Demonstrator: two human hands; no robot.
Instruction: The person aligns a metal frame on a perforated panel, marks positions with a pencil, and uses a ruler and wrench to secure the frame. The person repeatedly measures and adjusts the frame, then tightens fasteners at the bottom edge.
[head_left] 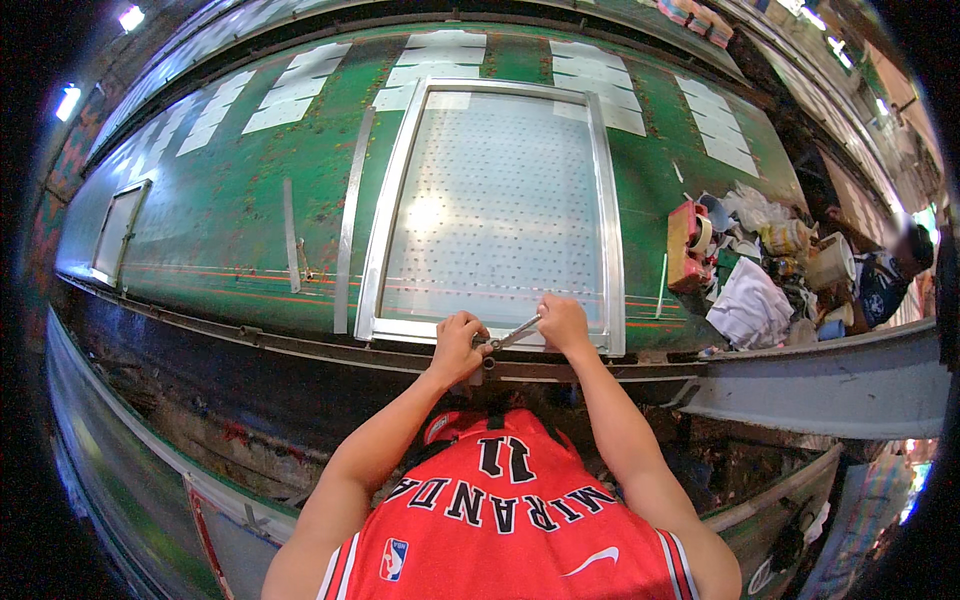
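Note:
A metal wrench (515, 332) lies slantwise over the near edge of the green table, and my right hand (563, 323) is closed around its upper end. My left hand (460, 346) has its fingers bent at the wrench's lower end, beside a small metal fitting (488, 363) on the edge rail. Whether those fingers pinch the wrench head or a small part there is hidden. Just beyond both hands, a large screen frame (610, 230) with a silver metal border lies flat on the table. Its pale mesh (500, 200) carries rows of small dark marks.
The long green table (320, 190) bears white printed sheets (440, 55) in columns. Metal strips (353, 220) and a smaller frame (120, 232) lie left. At right are a red tape dispenser (686, 245), a white cloth (750, 305), assorted containers and a person (885, 280).

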